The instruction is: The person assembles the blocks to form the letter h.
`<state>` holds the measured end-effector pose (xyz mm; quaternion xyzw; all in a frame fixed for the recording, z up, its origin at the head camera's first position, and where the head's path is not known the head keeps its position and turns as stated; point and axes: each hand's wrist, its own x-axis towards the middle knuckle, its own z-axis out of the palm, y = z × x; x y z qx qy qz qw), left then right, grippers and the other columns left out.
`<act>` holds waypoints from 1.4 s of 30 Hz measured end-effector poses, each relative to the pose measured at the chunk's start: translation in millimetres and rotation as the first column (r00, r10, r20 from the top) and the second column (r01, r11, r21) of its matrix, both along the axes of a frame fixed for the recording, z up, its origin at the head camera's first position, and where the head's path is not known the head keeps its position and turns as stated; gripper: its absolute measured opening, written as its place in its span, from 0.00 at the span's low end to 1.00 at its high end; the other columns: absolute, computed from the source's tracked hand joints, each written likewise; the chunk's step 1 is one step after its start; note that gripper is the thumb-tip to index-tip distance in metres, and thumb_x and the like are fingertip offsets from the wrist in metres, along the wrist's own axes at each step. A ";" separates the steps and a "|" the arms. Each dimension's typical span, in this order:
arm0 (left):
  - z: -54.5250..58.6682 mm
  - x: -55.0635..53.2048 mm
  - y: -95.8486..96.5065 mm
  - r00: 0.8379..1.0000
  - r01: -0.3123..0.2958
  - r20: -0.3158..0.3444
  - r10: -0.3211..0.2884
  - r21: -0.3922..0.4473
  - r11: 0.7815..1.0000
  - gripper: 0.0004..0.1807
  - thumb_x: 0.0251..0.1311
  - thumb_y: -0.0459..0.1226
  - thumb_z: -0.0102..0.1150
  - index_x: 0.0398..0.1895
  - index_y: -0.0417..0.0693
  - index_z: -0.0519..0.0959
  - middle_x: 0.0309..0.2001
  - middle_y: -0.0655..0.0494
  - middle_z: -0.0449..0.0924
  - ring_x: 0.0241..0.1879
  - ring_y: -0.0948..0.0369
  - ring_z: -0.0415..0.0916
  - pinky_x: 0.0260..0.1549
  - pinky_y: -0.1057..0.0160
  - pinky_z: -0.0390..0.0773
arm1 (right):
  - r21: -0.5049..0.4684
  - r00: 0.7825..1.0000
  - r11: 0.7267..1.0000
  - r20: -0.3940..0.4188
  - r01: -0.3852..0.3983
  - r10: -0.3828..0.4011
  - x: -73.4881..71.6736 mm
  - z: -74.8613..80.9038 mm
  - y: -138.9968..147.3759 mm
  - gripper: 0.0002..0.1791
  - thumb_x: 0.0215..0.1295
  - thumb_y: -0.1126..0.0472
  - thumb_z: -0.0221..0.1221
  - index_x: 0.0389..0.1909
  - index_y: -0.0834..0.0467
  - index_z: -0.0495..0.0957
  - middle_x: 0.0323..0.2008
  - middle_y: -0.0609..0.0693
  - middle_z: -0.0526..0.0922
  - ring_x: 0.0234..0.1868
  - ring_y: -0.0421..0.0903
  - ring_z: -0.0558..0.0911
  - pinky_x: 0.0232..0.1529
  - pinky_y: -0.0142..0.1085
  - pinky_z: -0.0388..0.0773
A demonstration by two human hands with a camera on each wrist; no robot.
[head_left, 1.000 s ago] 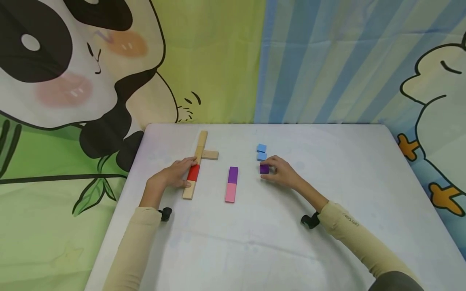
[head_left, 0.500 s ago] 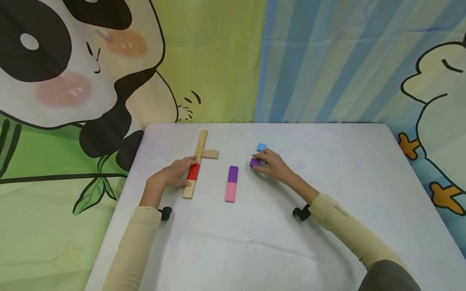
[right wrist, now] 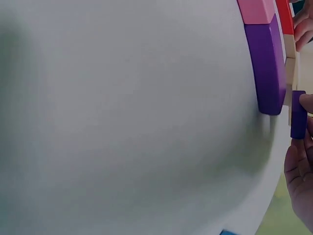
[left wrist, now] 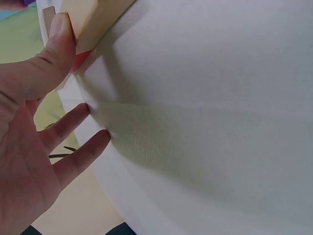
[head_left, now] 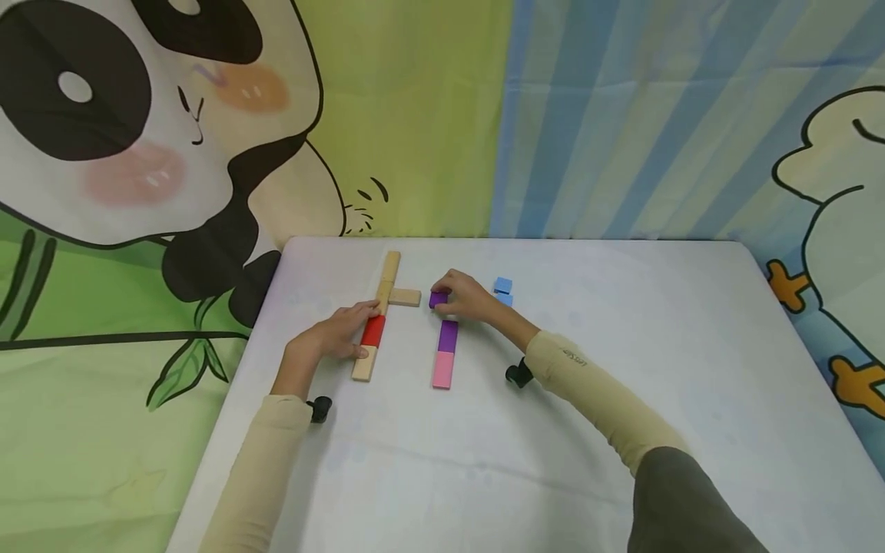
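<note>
Near the middle of the table, my right hand [head_left: 470, 296] pinches a small purple block [head_left: 438, 299] between thumb and fingers. It hovers just beyond a purple block [head_left: 448, 336] lying end to end with a pink block [head_left: 443, 370]. My left hand [head_left: 339, 334] rests along the left side of a row of blocks: a red block [head_left: 373, 331] between wooden ones. Its thumb touches the near wooden block [head_left: 364, 365], and another finger reaches the row beyond the red one. In the left wrist view the other fingers [left wrist: 78, 159] are extended and spread.
A wooden block [head_left: 405, 297] juts right from the row, below the far wooden block [head_left: 391, 266]. Two light-blue blocks [head_left: 503, 285] lie beyond my right wrist, one partly covered. The white table [head_left: 429, 468] ends at a printed cloth backdrop [head_left: 415, 153].
My right hand has carried the purple block leftward from beside the blue blocks to above the purple and pink pair. The left hand has stayed at the row.
</note>
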<state>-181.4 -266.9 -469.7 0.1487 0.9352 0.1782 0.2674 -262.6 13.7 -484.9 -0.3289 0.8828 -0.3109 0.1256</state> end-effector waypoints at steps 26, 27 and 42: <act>1.1 -0.7 0.0 1.000 -0.003 -0.010 0.003 0.014 1.000 0.44 0.57 0.37 0.66 0.75 0.49 0.54 0.79 0.52 0.42 0.74 0.43 0.47 0.67 0.36 0.60 | 0.128 0.996 0.990 0.061 0.056 -0.065 -12.5 -18.8 -32.6 0.23 0.62 0.58 0.64 0.57 0.61 0.77 0.50 0.57 0.77 0.50 0.49 0.77 0.53 0.38 0.76; 1.3 -0.7 0.0 1.000 -0.005 -0.008 0.005 0.014 1.000 0.44 0.58 0.37 0.66 0.75 0.49 0.54 0.79 0.52 0.42 0.74 0.43 0.47 0.67 0.36 0.60 | 0.134 0.997 0.989 0.052 0.056 -0.063 -12.5 -18.9 -33.1 0.23 0.62 0.57 0.64 0.56 0.61 0.77 0.50 0.57 0.77 0.50 0.49 0.76 0.53 0.38 0.76; 1.3 -2.2 0.0 1.000 0.013 -0.015 -0.013 -0.002 1.000 0.46 0.57 0.37 0.67 0.75 0.48 0.52 0.79 0.50 0.42 0.74 0.42 0.48 0.68 0.37 0.60 | 0.134 0.995 0.988 -0.074 0.076 -0.066 -9.8 -16.6 -44.1 0.21 0.58 0.57 0.66 0.50 0.64 0.80 0.46 0.57 0.79 0.44 0.50 0.76 0.45 0.38 0.76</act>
